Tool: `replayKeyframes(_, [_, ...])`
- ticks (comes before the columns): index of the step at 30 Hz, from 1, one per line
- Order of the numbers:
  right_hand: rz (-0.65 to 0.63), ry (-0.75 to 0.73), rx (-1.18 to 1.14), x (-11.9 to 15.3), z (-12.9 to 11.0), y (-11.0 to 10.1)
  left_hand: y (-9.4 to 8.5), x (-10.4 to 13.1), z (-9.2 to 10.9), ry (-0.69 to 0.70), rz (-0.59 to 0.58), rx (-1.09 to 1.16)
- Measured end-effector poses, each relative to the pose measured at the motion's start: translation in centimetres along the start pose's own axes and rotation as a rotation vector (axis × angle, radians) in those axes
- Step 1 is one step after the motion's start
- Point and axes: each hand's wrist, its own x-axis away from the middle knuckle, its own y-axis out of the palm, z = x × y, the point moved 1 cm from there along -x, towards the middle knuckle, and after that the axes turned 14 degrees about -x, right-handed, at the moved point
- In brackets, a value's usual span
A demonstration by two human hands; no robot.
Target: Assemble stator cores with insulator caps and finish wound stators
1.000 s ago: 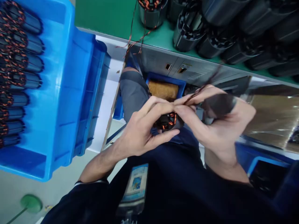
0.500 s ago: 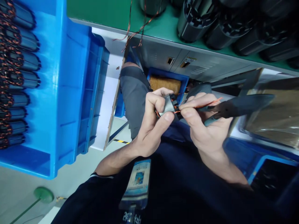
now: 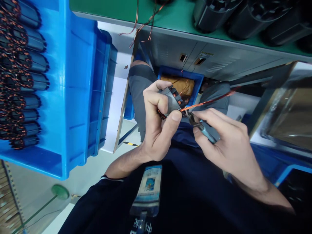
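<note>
My left hand [image 3: 158,123] grips a grey and black wound motor core [image 3: 172,100] between its fingers and thumb, above my lap. A bundle of copper wires [image 3: 207,102] runs out from the core to the right. In my right hand [image 3: 226,139] are pliers with light blue handles [image 3: 206,131]. Their jaws point left and sit at the base of the wires, close beside my left thumb. Whether the jaws touch the wire is too small to tell.
A blue crate [image 3: 62,97] at the left holds several wound cores [image 3: 31,81]. Black cylinders [image 3: 214,16] stand on the green bench [image 3: 109,13], where loose wires overhang the edge. Beyond my hands, a blue bin [image 3: 198,87] contains wire pieces. A badge [image 3: 148,187] hangs on my chest.
The pliers have turned in my right hand: their jaws pointed right and now meet the wire base at the core. My right fingers have let go of the wires. The view has shifted slightly.
</note>
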Motion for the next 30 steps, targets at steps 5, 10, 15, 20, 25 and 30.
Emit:
replayKeyframes(5, [0.003, -0.009, -0.015, -0.4, 0.0, 0.0, 0.4, -0.2, 0.7, 0.156, 0.123, -0.047])
replayKeyframes(10, [-0.002, -0.018, -0.025, 0.0, -0.1, -0.3, -0.2, 0.0, 2.0, 0.205, 0.047, -0.183])
replayKeyframes(15, [0.047, -0.003, -0.016, 0.3, 0.2, -0.2, -0.4, 0.0, 2.3, 0.256, 0.030, -0.208])
replayKeyframes(20, [0.108, 0.002, -0.006, -0.4, 1.9, 0.3, -0.5, -0.4, 0.9, 0.346, 0.017, -0.291])
replayKeyframes(25, [0.031, 0.208, -0.135, -4.1, 9.0, 1.7, 1.5, -1.3, -5.4, 0.254, 0.070, -0.360])
replayKeyframes(30, [-0.005, 0.344, -0.280, -8.7, 18.3, 4.4, 4.6, -3.2, -15.6, 0.106, 0.051, -0.470])
